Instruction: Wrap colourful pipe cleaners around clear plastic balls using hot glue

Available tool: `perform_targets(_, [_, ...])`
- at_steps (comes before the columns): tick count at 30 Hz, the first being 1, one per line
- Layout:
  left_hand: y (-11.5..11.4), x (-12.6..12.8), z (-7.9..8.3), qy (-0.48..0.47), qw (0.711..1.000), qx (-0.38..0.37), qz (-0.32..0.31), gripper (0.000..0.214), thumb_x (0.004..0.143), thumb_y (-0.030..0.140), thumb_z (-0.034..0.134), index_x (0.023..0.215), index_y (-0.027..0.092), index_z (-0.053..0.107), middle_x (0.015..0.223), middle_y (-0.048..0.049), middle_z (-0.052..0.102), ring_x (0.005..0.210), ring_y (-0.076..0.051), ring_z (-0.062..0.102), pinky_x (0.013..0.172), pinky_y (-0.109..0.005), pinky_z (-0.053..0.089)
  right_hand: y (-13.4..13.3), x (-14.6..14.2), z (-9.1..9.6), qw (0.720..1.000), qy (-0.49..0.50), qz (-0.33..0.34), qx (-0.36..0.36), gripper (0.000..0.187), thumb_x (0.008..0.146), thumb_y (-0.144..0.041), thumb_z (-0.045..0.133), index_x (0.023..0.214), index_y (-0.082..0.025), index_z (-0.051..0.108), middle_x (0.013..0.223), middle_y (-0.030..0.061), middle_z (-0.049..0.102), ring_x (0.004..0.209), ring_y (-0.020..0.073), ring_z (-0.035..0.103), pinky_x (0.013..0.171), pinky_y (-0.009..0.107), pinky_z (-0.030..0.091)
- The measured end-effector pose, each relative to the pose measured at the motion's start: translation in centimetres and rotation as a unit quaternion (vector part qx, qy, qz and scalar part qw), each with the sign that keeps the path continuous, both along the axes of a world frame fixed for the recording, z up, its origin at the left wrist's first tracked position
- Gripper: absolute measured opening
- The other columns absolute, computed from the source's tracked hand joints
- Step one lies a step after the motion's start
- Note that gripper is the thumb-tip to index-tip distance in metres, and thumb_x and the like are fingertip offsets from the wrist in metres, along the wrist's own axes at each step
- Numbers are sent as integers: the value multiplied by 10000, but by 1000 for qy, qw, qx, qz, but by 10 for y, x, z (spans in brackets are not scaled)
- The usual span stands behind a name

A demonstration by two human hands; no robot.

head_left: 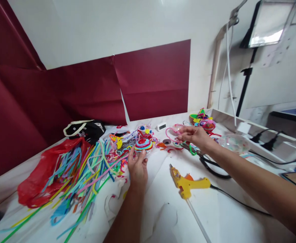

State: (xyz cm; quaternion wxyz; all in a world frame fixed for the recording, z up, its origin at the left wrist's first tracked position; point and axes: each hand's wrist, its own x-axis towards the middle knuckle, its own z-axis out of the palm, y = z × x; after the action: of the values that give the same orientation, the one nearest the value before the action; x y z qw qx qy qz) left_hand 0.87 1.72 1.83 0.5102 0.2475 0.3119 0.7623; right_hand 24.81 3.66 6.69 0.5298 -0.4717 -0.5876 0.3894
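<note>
My left hand [137,166] cups a clear ball wrapped in red, blue and pink pipe cleaners [143,145], fingers curled round its lower side. Farther right, my right hand [195,135] reaches over the white table [163,216] with fingers pinched among small pieces: a pink pipe-cleaner loop [172,132] and round googly eyes [166,141]. What the fingertips pinch is too small to name. A second decorated figure with googly eyes [144,130] stands just behind the ball.
A yellow glue gun [186,184] with a black cord lies near my right forearm. A heap of coloured pipe cleaners [87,168] spills from a red plastic bag [41,175] at left. More decorated balls [205,123], a power strip [272,146] and a black bag [87,130] are behind.
</note>
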Motion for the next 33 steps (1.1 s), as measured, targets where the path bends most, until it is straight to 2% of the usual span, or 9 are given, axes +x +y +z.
perform_targets(6, [-3, 6, -3, 10, 1000, -8, -19, 592, 681, 20, 732, 1214, 197, 542, 743, 35, 577, 590, -47, 566, 482, -129, 446, -32, 3, -10, 998, 63, 10, -28, 397, 618, -519, 801, 717, -158, 669, 637, 39, 704, 539, 121, 595, 499, 247, 482])
perform_targets(14, [-8, 10, -6, 30, 998, -6, -54, 628, 661, 62, 765, 1225, 213, 534, 815, 15, 616, 636, -55, 587, 487, -125, 441, -61, -8, -9, 994, 101, 4, -38, 366, 630, -478, 812, 672, -171, 617, 671, 33, 707, 624, 132, 625, 515, 220, 471])
perform_targets(19, [-11, 12, -7, 37, 997, -8, -74, 661, 661, 86, 776, 1254, 219, 515, 753, 35, 578, 638, -60, 585, 500, -127, 456, -63, -16, -6, 993, 122, -2, -9, 348, 691, -481, 770, 741, -196, 579, 676, 15, 701, 627, 137, 640, 494, 217, 471])
perform_targets(23, [-12, 14, -5, 40, 995, -24, -83, 657, 667, 86, 771, 1256, 223, 513, 802, 21, 591, 657, -66, 595, 523, -136, 487, -61, -16, -13, 993, 106, -23, 47, 304, 746, -461, 739, 755, -202, 580, 635, 2, 675, 554, 120, 598, 464, 222, 457])
perform_targets(25, [-13, 15, -4, 43, 995, -25, -91, 654, 668, 82, 768, 1255, 221, 517, 824, 12, 598, 664, -70, 599, 537, -143, 501, -61, -15, -17, 992, 100, -34, 63, 286, 732, -444, 758, 786, -201, 620, 646, 4, 676, 556, 119, 586, 478, 232, 466])
perform_targets(29, [-14, 17, -3, 41, 994, -29, -102, 658, 671, 71, 763, 1263, 221, 519, 832, 4, 610, 666, -75, 606, 557, -151, 518, -64, -11, -19, 992, 92, -75, 42, 390, 628, -458, 827, 891, -197, 706, 704, 25, 710, 612, 148, 605, 539, 271, 505])
perform_targets(33, [-15, 18, -5, 34, 993, -40, -104, 656, 687, 52, 743, 1277, 210, 504, 810, 5, 605, 652, -75, 609, 563, -155, 530, -66, -4, -20, 992, 89, -88, 12, 369, 595, -479, 840, 803, -198, 722, 716, 41, 719, 642, 170, 624, 570, 289, 506])
